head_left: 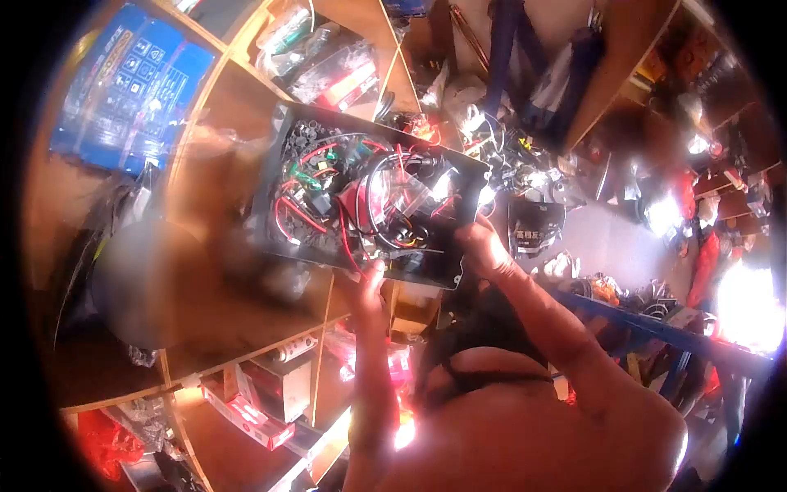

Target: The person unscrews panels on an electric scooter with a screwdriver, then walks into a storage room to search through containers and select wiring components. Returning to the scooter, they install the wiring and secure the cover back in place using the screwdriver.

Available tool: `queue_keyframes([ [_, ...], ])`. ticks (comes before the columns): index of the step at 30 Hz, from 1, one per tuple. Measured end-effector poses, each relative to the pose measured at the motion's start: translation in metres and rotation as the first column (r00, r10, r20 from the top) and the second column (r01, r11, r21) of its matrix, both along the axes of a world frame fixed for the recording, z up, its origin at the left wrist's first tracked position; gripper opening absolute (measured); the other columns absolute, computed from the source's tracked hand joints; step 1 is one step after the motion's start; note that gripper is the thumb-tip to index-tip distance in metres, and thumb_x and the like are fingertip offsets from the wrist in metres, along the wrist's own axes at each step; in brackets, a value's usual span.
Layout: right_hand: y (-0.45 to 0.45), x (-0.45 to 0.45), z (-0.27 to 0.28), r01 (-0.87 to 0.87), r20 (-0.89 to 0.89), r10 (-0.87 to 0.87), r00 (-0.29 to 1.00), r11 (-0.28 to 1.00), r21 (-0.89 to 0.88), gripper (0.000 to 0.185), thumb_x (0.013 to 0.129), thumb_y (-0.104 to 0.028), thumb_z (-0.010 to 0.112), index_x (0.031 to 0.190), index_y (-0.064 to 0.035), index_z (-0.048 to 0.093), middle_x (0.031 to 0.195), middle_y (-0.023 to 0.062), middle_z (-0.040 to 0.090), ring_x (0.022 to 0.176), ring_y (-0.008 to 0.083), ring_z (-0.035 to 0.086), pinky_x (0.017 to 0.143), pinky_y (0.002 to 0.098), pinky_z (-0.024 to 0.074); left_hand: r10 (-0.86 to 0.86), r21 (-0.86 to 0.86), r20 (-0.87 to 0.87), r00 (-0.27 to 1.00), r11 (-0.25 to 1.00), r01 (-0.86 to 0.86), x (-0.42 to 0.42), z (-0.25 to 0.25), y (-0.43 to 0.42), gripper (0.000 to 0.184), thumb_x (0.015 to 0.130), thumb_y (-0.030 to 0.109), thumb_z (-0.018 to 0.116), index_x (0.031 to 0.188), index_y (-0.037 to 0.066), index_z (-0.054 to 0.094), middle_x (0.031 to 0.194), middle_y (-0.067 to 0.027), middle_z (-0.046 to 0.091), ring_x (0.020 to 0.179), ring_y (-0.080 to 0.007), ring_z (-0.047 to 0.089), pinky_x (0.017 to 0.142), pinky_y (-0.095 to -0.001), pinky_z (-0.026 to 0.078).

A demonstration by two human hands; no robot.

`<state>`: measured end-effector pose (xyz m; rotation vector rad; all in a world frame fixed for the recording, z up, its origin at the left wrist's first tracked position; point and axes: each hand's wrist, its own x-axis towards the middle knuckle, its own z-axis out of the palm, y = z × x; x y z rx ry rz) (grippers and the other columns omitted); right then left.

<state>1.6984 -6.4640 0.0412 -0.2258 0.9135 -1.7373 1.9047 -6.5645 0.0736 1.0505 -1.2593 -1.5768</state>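
Note:
A black tray [469, 197] is held up in front of the wooden shelves by both hands. In it lie tangled red and black wires [369, 184], a small clear bag with red in it [361, 205], green pieces and many small dark parts [305, 141]. My left hand [369, 287] grips the near long side, its thumb over the rim and the other fingers hidden. At the right end, my right hand [482, 246] closes on the near corner, with its fingers partly out of sight.
Wooden shelves [246, 354] with compartments run along the left. They hold a blue box [127, 86], plastic-wrapped packs [336, 74] and a red-and-white box [246, 418]. A cluttered workbench [611, 238] with a black pouch [537, 228] stands right; a blue beam [648, 324] edges it.

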Motion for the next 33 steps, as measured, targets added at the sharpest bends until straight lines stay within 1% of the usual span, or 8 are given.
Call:
queue_keyframes([
  [5,0.012,-0.005,0.006,-0.071,-0.015,0.072,0.997,0.996,0.055,0.058,0.084,-0.013,0.059,0.138,-0.0003,0.045,0.125,0.0118,0.059,0.116,0.0227,0.054,0.103,0.0381,0.0407,0.092,-0.338,0.321,0.943,0.941,0.023,0.010,-0.014,0.007,0.070,0.075,0.007,0.067,0.140,0.008,0.041,0.123,-0.0073,0.055,0.106,-0.0210,0.058,0.083,-0.0343,0.051],
  [10,0.020,0.001,0.016,0.109,-0.261,-0.080,0.962,0.989,0.098,0.068,0.083,-0.019,0.070,0.142,-0.0010,0.041,0.133,0.0150,0.053,0.122,0.0262,0.050,0.104,0.0409,0.0398,0.123,0.109,0.055,0.991,0.986,-0.128,-0.007,0.022,0.025,0.071,0.075,0.007,0.066,0.142,0.008,0.040,0.123,-0.0084,0.056,0.106,-0.0207,0.059,0.083,-0.0337,0.052],
  [12,0.017,0.005,-0.006,0.366,-0.625,-0.312,0.715,0.930,-0.045,0.073,0.083,-0.021,0.074,0.143,-0.0001,0.039,0.136,0.0172,0.050,0.123,0.0288,0.048,0.104,0.0421,0.0394,0.074,0.006,0.105,0.992,0.997,-0.075,0.003,0.007,0.022,0.073,0.075,0.009,0.066,0.143,0.006,0.039,0.125,-0.0089,0.055,0.110,-0.0225,0.058,0.090,-0.0331,0.050],
  [13,0.027,0.000,-0.001,0.483,-0.915,-0.246,0.321,0.873,-0.065,0.073,0.081,-0.019,0.075,0.142,0.0027,0.040,0.135,0.0217,0.049,0.125,0.0358,0.047,0.106,0.0450,0.0372,0.104,-0.042,0.141,0.984,0.994,-0.099,0.011,-0.016,0.018,0.074,0.075,0.009,0.067,0.143,0.005,0.039,0.127,-0.0093,0.055,0.111,-0.0229,0.058,0.092,-0.0329,0.049],
  [16,0.029,-0.009,0.044,0.294,-0.973,-0.214,-0.092,0.927,-0.231,0.068,0.075,-0.015,0.075,0.136,0.0004,0.048,0.133,0.0229,0.050,0.124,0.0411,0.048,0.106,0.0500,0.0372,0.196,-0.151,0.239,0.951,0.975,-0.163,0.009,-0.027,0.020,0.079,0.074,0.014,0.070,0.146,0.004,0.037,0.134,-0.0103,0.051,0.117,-0.0230,0.054,0.101,-0.0339,0.042],
  [19,0.007,0.004,0.074,0.165,-0.964,0.097,-0.247,0.985,0.056,0.069,0.071,-0.014,0.077,0.133,-0.0020,0.050,0.135,0.0197,0.051,0.128,0.0404,0.046,0.108,0.0504,0.0367,0.203,-0.221,0.342,0.918,0.966,-0.131,0.005,-0.010,0.028,0.081,0.075,0.016,0.070,0.146,0.001,0.035,0.138,-0.0108,0.049,0.120,-0.0229,0.052,0.103,-0.0347,0.040],
  [29,-0.031,0.041,0.070,0.069,-0.965,0.261,0.000,0.963,0.260,0.064,0.076,-0.025,0.072,0.134,-0.0090,0.050,0.121,0.0133,0.055,0.120,0.0351,0.049,0.101,0.0523,0.0359,0.186,0.001,0.093,0.978,0.982,-0.187,-0.012,0.038,0.041,0.076,0.076,0.008,0.064,0.145,-0.002,0.034,0.131,-0.0129,0.052,0.115,-0.0225,0.054,0.100,-0.0331,0.042],
  [33,-0.022,0.069,0.051,0.073,-0.988,0.078,-0.135,0.995,0.069,0.049,0.079,-0.017,0.067,0.126,-0.0097,0.057,0.121,0.0102,0.057,0.116,0.0302,0.052,0.100,0.0501,0.0358,0.200,-0.007,0.016,0.980,0.980,-0.200,-0.003,0.030,0.035,0.074,0.075,0.006,0.062,0.143,-0.001,0.035,0.127,-0.0115,0.054,0.109,-0.0217,0.056,0.096,-0.0329,0.045],
])
